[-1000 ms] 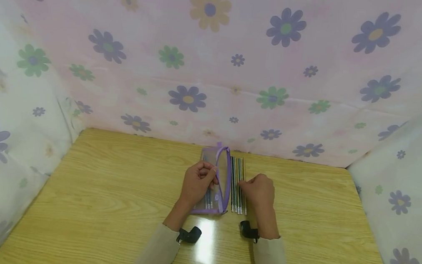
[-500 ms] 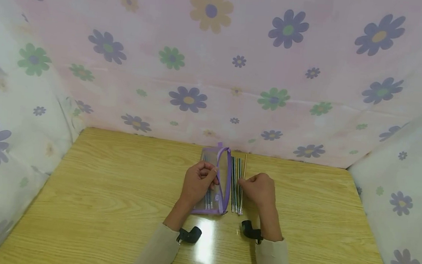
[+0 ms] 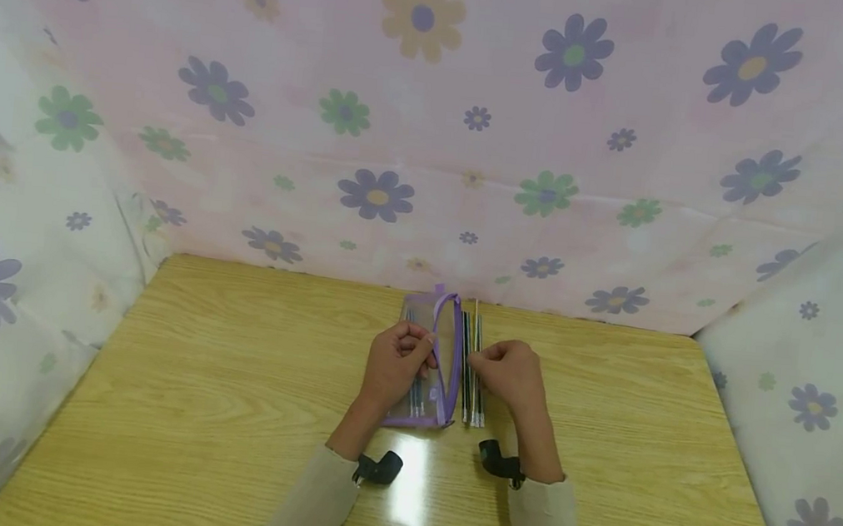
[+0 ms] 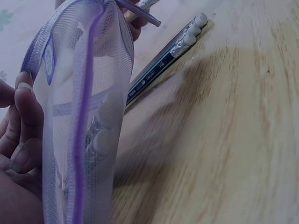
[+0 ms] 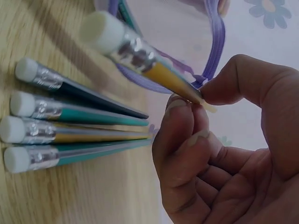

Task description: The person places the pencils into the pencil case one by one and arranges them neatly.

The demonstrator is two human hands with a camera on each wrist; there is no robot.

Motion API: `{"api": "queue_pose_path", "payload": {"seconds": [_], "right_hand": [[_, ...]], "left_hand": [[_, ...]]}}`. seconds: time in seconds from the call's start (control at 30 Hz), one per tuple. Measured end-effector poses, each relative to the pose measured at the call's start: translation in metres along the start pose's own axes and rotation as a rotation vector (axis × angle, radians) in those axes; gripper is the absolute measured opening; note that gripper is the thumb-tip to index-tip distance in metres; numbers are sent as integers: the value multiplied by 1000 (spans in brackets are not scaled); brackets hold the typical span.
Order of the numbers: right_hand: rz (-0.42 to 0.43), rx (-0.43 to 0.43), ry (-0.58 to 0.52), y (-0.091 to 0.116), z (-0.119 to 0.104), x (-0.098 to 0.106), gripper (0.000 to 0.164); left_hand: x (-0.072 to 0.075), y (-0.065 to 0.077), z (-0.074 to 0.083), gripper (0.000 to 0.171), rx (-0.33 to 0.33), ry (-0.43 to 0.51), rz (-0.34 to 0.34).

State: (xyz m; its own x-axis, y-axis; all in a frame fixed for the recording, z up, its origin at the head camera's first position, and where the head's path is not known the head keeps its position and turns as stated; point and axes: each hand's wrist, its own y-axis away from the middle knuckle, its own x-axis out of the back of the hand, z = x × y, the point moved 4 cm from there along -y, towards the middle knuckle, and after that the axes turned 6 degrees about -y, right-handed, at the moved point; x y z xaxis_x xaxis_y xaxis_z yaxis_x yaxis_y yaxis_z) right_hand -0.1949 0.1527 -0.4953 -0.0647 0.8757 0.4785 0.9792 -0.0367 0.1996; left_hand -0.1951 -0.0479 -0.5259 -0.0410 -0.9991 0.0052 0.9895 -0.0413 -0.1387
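The right hand pinches a yellow pencil between thumb and fingertips, part-way along the barrel, with the other fingers curled beneath. The pencil is held off the worktop, its white eraser end toward the near edge and its other end toward the far edge; a silver ferrule separates eraser and barrel. In the right wrist view it slants across the purple edging of a pencil case.

Below it, to the hand's left in the head view, four loose pencils lie side by side on the worktop: a navy pencil, a teal pencil, a second yellow pencil and another teal pencil. All have silver ferrules and white erasers facing the near edge.

Just beyond that row is the mesh pencil case, zip-edged in purple, its mouth gaping toward the loose pencils. The left hand pinches its edge with thumb and fingers; white erasers show through the mesh wall. The case sits near the middle of the far edge of the worktop, both side edges well away.

Black wrist cameras and pale sleeves reach in from the near edge, beside a bright reflection. Flower-printed cloth rises behind the far edge and along both sides
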Motion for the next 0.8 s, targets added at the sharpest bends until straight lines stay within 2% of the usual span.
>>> {"api": "queue_pose_path", "payload": {"seconds": [0.8], "right_hand": [[-31, 86, -21, 6, -13, -8, 11]], "left_hand": [[0, 0, -3, 16, -38, 2, 1]]}}
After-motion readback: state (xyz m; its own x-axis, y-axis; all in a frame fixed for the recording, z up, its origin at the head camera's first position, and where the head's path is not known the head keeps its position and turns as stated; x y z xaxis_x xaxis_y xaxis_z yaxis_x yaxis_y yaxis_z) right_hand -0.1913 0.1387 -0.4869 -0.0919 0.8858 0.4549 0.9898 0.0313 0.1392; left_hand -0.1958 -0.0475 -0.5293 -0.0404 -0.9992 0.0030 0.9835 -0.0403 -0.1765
